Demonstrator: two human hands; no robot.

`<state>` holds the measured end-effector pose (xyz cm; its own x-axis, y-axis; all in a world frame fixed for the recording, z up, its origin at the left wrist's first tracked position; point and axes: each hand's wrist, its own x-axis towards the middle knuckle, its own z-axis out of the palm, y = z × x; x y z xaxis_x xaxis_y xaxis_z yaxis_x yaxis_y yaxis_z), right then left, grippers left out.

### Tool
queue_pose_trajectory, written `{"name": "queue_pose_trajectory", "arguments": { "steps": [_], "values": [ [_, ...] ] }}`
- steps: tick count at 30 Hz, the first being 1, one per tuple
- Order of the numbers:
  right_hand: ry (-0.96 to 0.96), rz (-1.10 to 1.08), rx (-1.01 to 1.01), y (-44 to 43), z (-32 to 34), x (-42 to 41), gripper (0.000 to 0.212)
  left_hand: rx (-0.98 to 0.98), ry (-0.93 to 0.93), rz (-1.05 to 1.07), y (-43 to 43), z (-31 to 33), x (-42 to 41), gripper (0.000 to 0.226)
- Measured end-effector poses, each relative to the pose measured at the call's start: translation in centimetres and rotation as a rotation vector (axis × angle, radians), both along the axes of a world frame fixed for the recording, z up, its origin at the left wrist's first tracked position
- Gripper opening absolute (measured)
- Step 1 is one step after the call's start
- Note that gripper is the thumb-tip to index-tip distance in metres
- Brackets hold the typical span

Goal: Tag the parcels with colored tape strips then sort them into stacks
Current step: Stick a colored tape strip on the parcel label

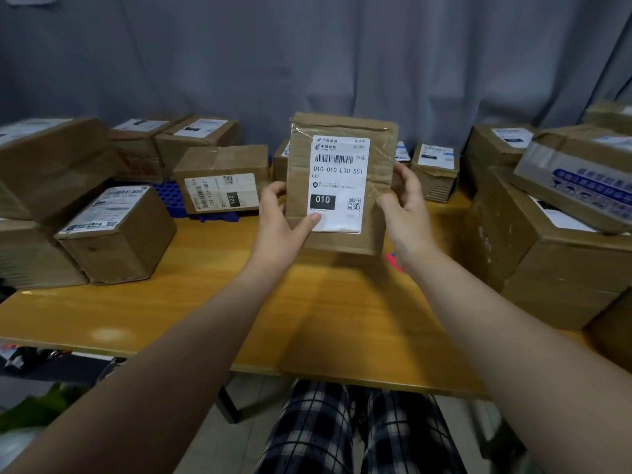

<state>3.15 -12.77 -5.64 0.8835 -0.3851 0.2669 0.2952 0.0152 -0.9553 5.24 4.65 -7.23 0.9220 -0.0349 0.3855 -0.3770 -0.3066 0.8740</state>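
Note:
I hold a small brown cardboard parcel (379, 155) upright above the wooden table (239, 302), its white shipping label facing me with "010-010-L30-551" and a black "010" box. My left hand (280, 220) grips its left edge, thumb pressed on the label's lower left corner. On the other side my right hand (405, 206) grips the right edge, fingers wrapped behind. A bit of pink and blue material (393, 261) shows on the table just under my right wrist, mostly hidden.
Labelled cardboard parcels crowd the table: a small cube (119, 234) and bigger boxes at left, one marked "122" (222, 186) on a blue perforated tray (171, 196), several at the back, a large stack (554, 241) at right. Grey curtain behind. My plaid-trousered legs are below the table's front edge.

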Motion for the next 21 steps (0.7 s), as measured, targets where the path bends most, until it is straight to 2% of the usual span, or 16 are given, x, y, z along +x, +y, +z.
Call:
{"name": "queue_pose_trajectory", "arguments": {
  "steps": [6, 9, 12, 15, 17, 19, 21],
  "values": [
    [0.027, -0.004, -0.006, -0.4, 0.5, 0.0, 0.050, 0.020, 0.018, 0.005, -0.3, 0.3, -0.1, 0.061],
    [0.202, 0.032, -0.046, -0.8, 0.8, 0.1, 0.048, 0.089, 0.027, 0.086, -0.3, 0.9, -0.4, 0.062],
    [0.429, 0.093, -0.187, -1.5, 1.0, 0.0, 0.039, 0.353, 0.114, 0.141, -0.8, 1.7, 0.0, 0.062],
    [0.550, 0.147, -0.288, -2.4, 0.2, -0.1, 0.031, 0.679, 0.238, 0.044, -1.7, 1.1, 0.4, 0.060],
    [0.577, 0.056, -0.398, -3.3, -0.9, 0.2, 0.032, 0.755, 0.243, 0.050, -2.0, 0.1, 0.4, 0.061],
    [0.618, -0.062, -0.632, -4.6, -2.2, 0.8, 0.029, 0.761, 0.176, 0.088, -2.0, -0.3, 0.2, 0.060],
    [0.773, -0.122, -0.898, -5.3, -3.4, 0.8, 0.029, 0.752, 0.125, 0.102, -2.0, -0.5, 0.1, 0.059]
  ]
}}
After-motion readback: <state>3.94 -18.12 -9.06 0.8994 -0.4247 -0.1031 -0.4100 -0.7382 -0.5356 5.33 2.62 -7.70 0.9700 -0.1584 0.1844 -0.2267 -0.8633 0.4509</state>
